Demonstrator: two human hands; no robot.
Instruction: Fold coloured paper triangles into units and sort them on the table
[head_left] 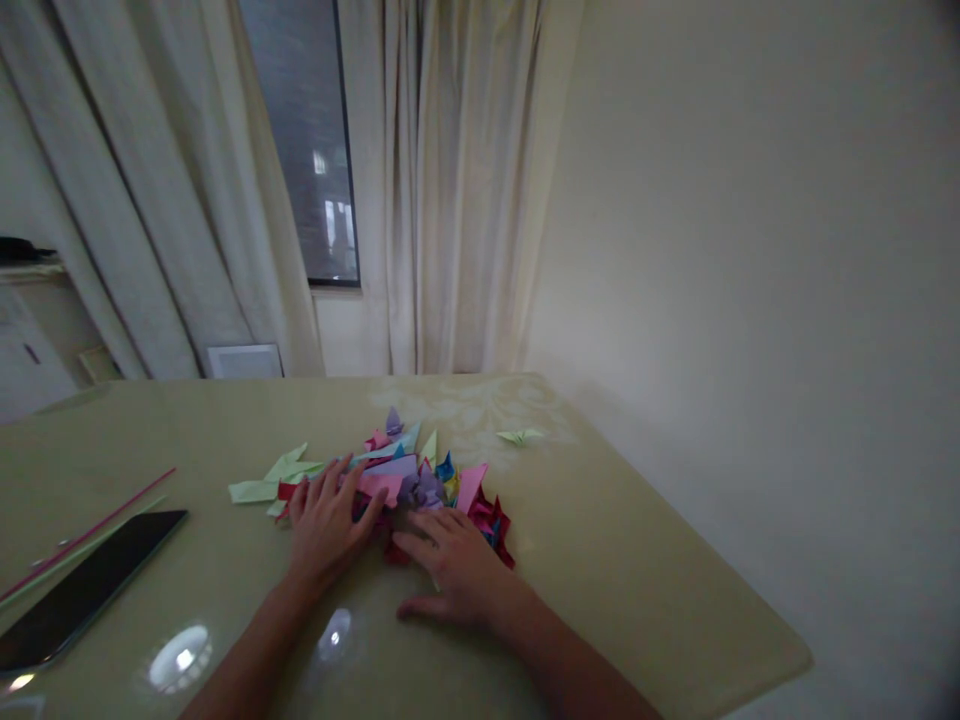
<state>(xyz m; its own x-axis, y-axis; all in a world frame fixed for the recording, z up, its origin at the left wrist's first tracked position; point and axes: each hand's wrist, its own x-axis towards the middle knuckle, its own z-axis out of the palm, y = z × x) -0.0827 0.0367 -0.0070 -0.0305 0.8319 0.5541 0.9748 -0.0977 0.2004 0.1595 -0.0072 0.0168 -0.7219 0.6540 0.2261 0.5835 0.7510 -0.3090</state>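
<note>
A heap of folded paper pieces point(424, 488) in pink, purple, red, green, blue and yellow lies mid-table in the head view. My left hand point(328, 520) rests on the heap's left part with its fingers spread. Against the near side lies my right hand point(457, 565), palm down, fingers apart and thumb stretched out. Parts of the heap are hidden under both hands. Pale green folded strips point(262, 488) stick out at the left of the heap. Beyond its right side, a small pale green folded paper piece point(519, 437) sits alone.
A dark phone point(90, 585) lies on the glossy table point(630, 560) at the left. Beside it run thin pink and green strips point(97, 535). The table's right edge slants along the wall point(750, 300). Curtains point(472, 190) and a window point(307, 140) are behind the table.
</note>
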